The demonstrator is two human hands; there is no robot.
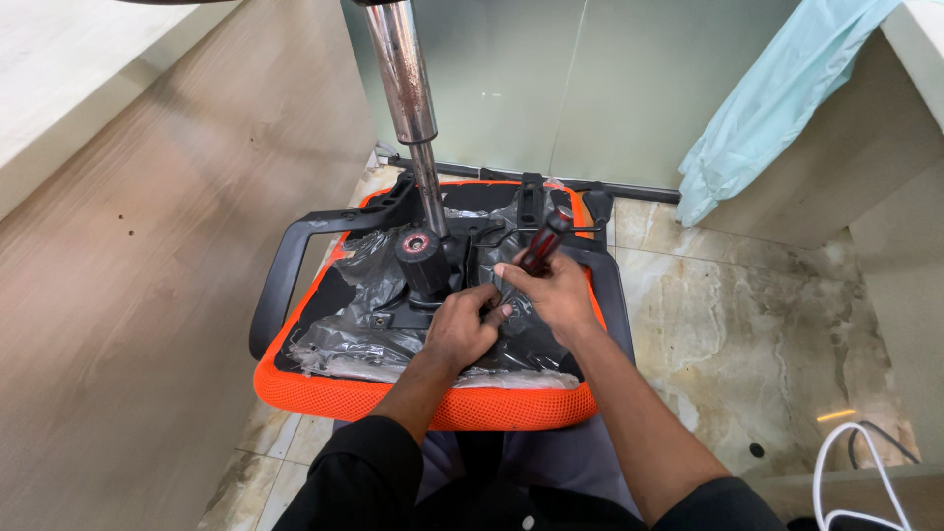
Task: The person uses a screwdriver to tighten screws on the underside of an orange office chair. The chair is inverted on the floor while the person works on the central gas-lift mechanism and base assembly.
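Right hand closed around my screwdriver, handle tilted up and away, tip down beside left fingers. Left hand curled, steadying at the tip on the black seat plate of the upturned orange chair seat. Chrome gas column stands close left; armrests flank; marble floor open right.

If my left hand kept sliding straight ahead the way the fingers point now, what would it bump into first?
Most likely the right hand: the left hand points up and to the right, its fingertips already at the screwdriver shaft beneath it. Beyond them lies the plastic-wrapped underside of the orange chair seat. Depth is hard to judge.
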